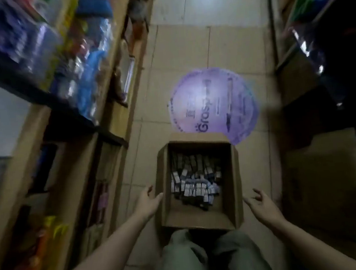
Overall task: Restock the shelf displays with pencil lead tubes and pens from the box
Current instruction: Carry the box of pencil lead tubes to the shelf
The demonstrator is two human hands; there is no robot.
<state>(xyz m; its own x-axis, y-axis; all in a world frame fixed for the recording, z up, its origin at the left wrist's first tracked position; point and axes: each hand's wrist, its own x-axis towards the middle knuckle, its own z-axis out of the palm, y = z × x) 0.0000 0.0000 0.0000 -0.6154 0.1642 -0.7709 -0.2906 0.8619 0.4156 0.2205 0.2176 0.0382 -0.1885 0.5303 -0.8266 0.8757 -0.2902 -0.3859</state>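
Cardboard box [201, 220] of small packets [195, 181] sits on the floor; left hand [147, 200] and right hand [261, 203] flank it, fingers spread, holding nothing; next, probably lifting it.

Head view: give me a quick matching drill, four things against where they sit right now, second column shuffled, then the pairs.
Things:
1. open brown cardboard box
2. round purple floor sticker
3. left hand
4. right hand

Places:
A. on the tiles beyond the box
B. open, off the box's right wall
C. on the floor in front of the person's knees
D. at the box's left wall, fingers at its rim

Pairs: 1-C, 2-A, 3-D, 4-B
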